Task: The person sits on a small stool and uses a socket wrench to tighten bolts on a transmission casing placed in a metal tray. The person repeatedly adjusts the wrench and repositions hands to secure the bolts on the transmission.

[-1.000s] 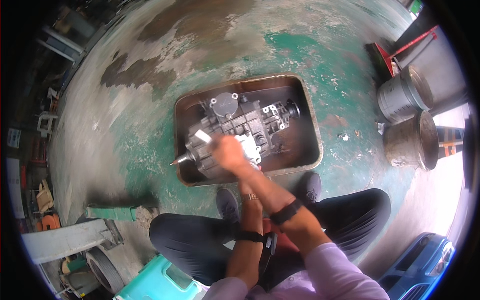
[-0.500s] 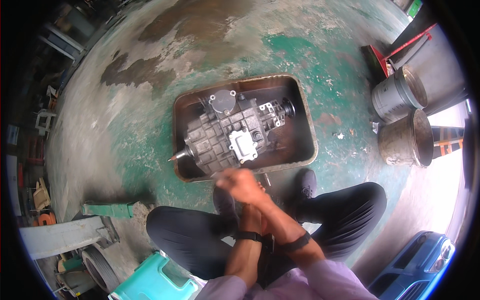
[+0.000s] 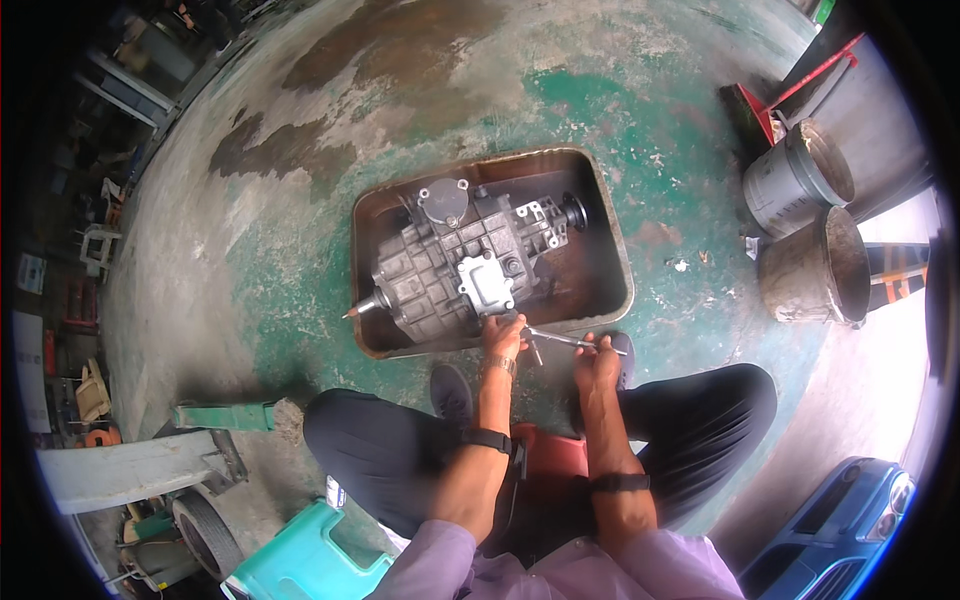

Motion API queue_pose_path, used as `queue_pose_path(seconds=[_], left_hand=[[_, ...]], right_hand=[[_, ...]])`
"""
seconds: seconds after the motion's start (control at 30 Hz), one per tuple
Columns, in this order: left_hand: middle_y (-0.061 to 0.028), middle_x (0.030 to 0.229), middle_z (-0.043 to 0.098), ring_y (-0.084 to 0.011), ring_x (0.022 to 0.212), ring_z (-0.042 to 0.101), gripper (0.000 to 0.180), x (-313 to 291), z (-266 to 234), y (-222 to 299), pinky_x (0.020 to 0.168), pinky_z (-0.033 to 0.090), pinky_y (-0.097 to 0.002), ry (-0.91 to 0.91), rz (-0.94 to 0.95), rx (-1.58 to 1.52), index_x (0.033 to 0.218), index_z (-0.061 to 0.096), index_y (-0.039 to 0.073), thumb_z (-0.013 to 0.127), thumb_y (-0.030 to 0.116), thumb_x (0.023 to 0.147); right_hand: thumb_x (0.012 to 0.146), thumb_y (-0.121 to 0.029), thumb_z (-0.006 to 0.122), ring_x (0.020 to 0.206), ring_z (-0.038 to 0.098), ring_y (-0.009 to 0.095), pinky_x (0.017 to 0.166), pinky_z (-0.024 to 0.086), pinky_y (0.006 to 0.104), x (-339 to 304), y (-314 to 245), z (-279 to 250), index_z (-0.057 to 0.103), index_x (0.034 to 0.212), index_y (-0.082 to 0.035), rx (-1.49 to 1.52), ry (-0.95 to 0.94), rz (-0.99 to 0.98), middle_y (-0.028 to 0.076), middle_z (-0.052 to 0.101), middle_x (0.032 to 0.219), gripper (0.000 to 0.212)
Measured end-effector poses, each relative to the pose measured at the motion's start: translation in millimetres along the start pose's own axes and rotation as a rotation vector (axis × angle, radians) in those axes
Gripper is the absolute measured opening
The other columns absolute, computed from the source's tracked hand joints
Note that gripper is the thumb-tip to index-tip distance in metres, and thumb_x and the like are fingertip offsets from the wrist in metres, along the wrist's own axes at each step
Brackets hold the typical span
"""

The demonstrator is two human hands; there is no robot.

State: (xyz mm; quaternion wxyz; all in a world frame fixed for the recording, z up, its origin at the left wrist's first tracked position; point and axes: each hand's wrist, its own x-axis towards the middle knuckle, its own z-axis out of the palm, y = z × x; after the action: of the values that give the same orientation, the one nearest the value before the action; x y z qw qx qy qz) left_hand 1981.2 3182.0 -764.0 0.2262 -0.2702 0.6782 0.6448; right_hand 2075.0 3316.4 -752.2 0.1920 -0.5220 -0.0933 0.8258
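A grey cast-metal gearbox (image 3: 420,275) lies in a rusty rectangular metal tray (image 3: 618,235), with a bright square cover (image 3: 489,284) on its near side. My left hand (image 3: 503,338) is closed around the left end of a slim, shiny wrench (image 3: 560,338), at the tray's near rim just below the cover. Farther right, over my right shoe, my right hand (image 3: 598,362) grips the wrench's handle near its other end. The wrench's head is hidden in my left fingers. A short metal rod (image 3: 537,356) shows beneath the wrench at the tray's near side.
Two dirty buckets (image 3: 795,190) and a red-handled dustpan (image 3: 765,115) stand at the right. To the left are a grey and green metal arm (image 3: 130,470), a tyre (image 3: 207,530) and a turquoise stool (image 3: 300,555). A blue vehicle front part (image 3: 825,530) lies lower right.
My hands were crossed together near the tray's front, blurred. Now they are apart, the right one moved to the right, and the wrench shows stretched between them. The gearbox has stayed put.
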Motion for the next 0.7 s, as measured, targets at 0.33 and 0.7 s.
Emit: queue_pose_path(seconds=[0.33, 0.7], left_hand=[[-0.0093, 0.078, 0.058, -0.0229, 0.074, 0.057, 0.039, 33.0, 5.9, -30.3, 0.07, 0.047, -0.0374, 0.096, 0.24, 0.178, 0.095, 0.049, -0.001, 0.073, 0.018, 0.072], [-0.018, 0.088, 0.059, -0.0351, 0.084, 0.054, 0.032, 12.3, 35.6, 1.8, 0.072, 0.042, -0.0452, 0.388, 0.595, 0.905, 0.08, 0.061, 0.002, 0.076, 0.026, 0.064]], right_hand=[[0.099, -0.03, 0.035, 0.05, 0.043, 0.01, 0.057, 0.046, 0.0297, 32.0, 21.5, -31.2, 0.045, 0.085, -0.012, 0.242, 0.001, 0.227, 0.005, 0.059, 0.081, 0.026], [0.098, -0.026, 0.038, 0.068, 0.052, 0.015, 0.073, 0.049, 0.0318, 65.4, 58.2, -111.8, 0.051, 0.091, -0.001, 0.027, -0.358, 0.251, 0.008, 0.056, 0.082, 0.029]])
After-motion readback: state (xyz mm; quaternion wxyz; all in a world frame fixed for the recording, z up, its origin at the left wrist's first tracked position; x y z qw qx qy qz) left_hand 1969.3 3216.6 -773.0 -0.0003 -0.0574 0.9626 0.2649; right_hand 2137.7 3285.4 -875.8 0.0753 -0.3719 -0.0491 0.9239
